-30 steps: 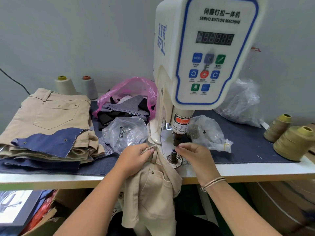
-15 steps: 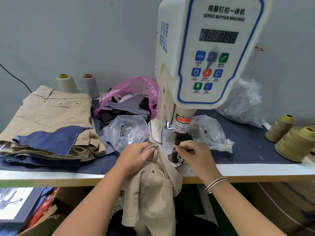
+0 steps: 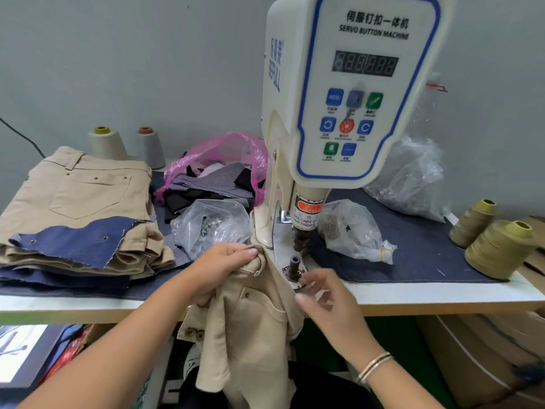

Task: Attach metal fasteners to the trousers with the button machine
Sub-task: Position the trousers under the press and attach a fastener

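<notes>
Bunching the trousers (image 3: 250, 314) waistband in a left hand (image 3: 224, 262) grip keeps it beside the lower die (image 3: 294, 265); right hand (image 3: 327, 293) hovers loose-fingered, empty, near it.

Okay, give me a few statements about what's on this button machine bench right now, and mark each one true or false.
1. The left hand grips the beige trousers at the waistband. True.
2. The right hand is pressing a button on the machine's control panel. False: it hovers low beside the lower die post, fingers loosely spread.
3. A pink plastic bag lies behind the machine's left side. True.
4. The folded trousers stack sits on the bench's right. False: it is on the left.
5. Two olive thread cones stand at the right. True.
</notes>
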Demonstrator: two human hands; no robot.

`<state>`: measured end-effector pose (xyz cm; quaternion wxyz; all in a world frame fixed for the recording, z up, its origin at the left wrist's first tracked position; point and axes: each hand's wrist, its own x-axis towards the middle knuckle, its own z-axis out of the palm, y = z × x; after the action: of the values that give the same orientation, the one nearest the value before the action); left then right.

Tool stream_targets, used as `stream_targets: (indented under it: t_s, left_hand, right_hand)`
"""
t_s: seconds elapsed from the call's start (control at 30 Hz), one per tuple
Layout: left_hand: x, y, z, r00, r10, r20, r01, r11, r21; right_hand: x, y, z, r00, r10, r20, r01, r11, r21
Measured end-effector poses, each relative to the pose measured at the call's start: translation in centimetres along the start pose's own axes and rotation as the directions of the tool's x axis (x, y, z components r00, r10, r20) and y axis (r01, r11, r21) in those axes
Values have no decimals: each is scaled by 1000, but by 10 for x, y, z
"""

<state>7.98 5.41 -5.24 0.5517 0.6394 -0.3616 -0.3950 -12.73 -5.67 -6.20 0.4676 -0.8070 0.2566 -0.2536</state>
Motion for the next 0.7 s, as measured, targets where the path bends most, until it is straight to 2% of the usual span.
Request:
stream_targets:
  t_s: [0.1, 0.23, 0.27, 0.3, 0.33, 0.4, 0.43, 0.53, 0.63, 0.7]
  left_hand:
    - [-8, 21, 4, 990, -43, 133, 60, 990, -127]
    - [-13, 44, 9, 974, 18, 224, 30, 977, -211]
    - [-13, 48, 8, 975, 18, 221, 31, 976, -215]
    - [-12, 51, 5, 977, 14, 214, 31, 978, -206]
    - [-12, 54, 0, 978, 7, 209, 33, 982, -186]
    - [-12, 56, -11, 974, -40, 224, 61, 994, -87]
    - [-10, 52, -16, 968, -82, 236, 86, 996, -8]
    - [-5, 34, -20, 959, -181, 219, 138, 970, 199]
    - [3, 19, -12, 984, -158, 77, 137, 963, 234]
    - [11, 13, -6, 993, -116, -26, 119, 976, 182]
  right_hand:
    - [-8, 5, 1, 996, -1, 90, 2, 1000, -4]
    - [-5, 3, -3, 965, 30, 261, -3, 995, -103]
    - [-3, 4, -3, 959, 39, 280, -33, 999, -29]
    - [-1, 7, -6, 959, 67, 275, -105, 987, 124]
    - [3, 6, -9, 961, 121, 248, -202, 921, 333]
    - [15, 6, -19, 940, 237, 244, -340, 680, 650]
    - [21, 7, -25, 934, 272, 230, -354, 636, 685]
    - [38, 7, -32, 922, 333, 199, -376, 635, 675]
    - [59, 4, -30, 911, 380, 160, -376, 605, 702]
    - [72, 3, -30, 903, 405, 143, -375, 582, 722]
